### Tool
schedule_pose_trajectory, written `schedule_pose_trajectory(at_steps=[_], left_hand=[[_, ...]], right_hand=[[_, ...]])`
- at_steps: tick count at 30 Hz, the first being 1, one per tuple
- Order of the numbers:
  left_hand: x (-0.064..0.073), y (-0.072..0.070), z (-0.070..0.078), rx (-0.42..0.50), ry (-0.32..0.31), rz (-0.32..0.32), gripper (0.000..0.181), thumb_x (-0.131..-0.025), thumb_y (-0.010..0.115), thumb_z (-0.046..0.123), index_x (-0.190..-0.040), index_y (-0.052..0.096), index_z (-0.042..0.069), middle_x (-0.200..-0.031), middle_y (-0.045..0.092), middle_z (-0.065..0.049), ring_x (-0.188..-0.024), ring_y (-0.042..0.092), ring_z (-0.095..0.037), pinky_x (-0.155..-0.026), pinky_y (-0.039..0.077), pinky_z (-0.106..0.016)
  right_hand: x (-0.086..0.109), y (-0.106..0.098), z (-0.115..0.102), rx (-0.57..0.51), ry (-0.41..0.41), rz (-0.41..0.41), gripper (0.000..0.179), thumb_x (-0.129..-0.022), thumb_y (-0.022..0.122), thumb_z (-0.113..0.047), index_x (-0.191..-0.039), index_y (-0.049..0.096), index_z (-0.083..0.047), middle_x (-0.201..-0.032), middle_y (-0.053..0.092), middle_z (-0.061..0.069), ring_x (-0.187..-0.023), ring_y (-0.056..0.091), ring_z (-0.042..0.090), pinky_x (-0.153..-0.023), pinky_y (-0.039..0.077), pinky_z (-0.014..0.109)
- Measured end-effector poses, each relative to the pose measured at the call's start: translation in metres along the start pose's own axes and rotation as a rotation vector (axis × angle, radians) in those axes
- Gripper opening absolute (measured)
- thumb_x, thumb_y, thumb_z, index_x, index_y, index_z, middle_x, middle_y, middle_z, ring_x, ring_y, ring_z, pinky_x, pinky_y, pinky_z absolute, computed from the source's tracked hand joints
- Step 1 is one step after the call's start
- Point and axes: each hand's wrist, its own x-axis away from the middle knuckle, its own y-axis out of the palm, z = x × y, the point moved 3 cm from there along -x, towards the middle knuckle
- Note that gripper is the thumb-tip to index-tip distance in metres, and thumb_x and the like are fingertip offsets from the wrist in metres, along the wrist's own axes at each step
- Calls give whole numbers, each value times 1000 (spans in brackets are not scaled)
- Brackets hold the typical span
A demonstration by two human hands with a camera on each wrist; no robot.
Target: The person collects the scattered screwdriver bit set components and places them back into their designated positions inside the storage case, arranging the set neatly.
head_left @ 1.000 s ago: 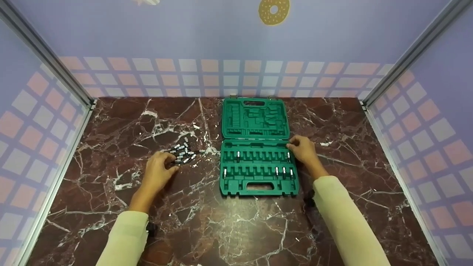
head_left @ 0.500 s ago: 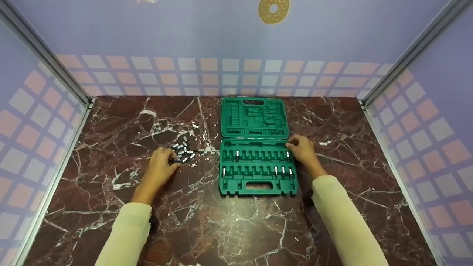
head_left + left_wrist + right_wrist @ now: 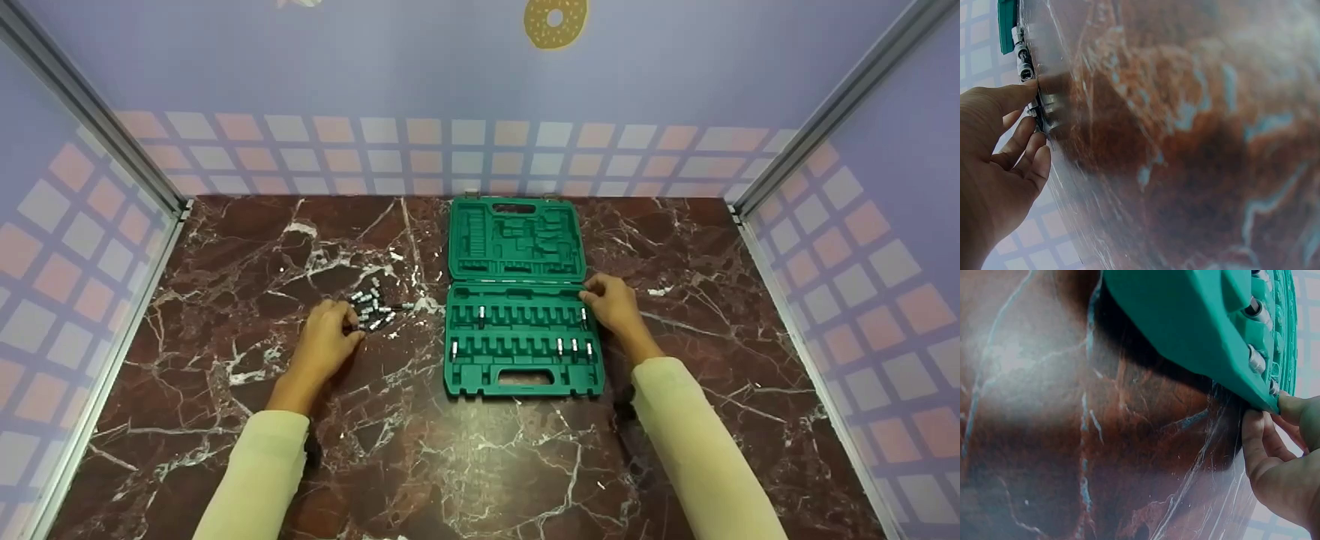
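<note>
A green socket-set case (image 3: 517, 391) lies open on the table, lid toward the back wall. Several silver-and-dark bit sockets (image 3: 559, 347) sit upright in slots of its near half, among bare slots. To the left, more bit sockets (image 3: 375, 309) lie in a loose pile. My left hand (image 3: 322, 335) is at the pile's left edge, thumb and finger pinching a bit socket (image 3: 1032, 106), partly hidden by the fingers. With thumb above and fingers against the side, my right hand (image 3: 616, 304) grips the case's right edge near the hinge; in the right wrist view the case corner (image 3: 1261, 396) is between its fingertips.
The brown marbled tabletop (image 3: 465, 465) extends around the case and pile. Purple walls with a checkered band (image 3: 517, 161) enclose the back and both sides. Sleeved forearms (image 3: 255, 465) reach in from the near edge.
My left hand has shifted slightly toward the pile, lowering its fingertips onto the sockets, then stayed nearly still. The right hand has kept its place on the case edge. The head view moved slightly.
</note>
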Motion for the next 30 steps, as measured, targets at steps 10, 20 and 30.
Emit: schedule_pose_trajectory(at_steps=[10, 20, 30], left_hand=[[1, 1, -2, 16, -14, -9, 23, -83, 81, 3, -96, 64, 0, -102, 57, -18, -106, 55, -39, -98, 48, -55], [-1, 2, -2, 27, 8, -16, 21, -84, 81, 3, -96, 64, -1, -97, 60, -18, -96, 58, -36, -89, 50, -51], [-3, 4, -3, 38, 2, -18, 19, -84, 80, 1, -95, 64, 0, -95, 60, -17, -93, 59, -34, -86, 50, -50]], right_hand=[[2, -1, 0, -8, -3, 3, 20, -101, 66, -14, -114, 69, 1, -111, 71, 24, -100, 66, 38, -89, 53, 54], [2, -1, 0, 5, -14, -1, 21, -102, 65, -15, -116, 68, 1, -111, 70, 24, -102, 65, 39, -91, 52, 55], [1, 0, 0, 1, -2, -9, 21, -102, 65, -15, -116, 68, 0, -111, 70, 23, -100, 65, 37, -89, 53, 53]])
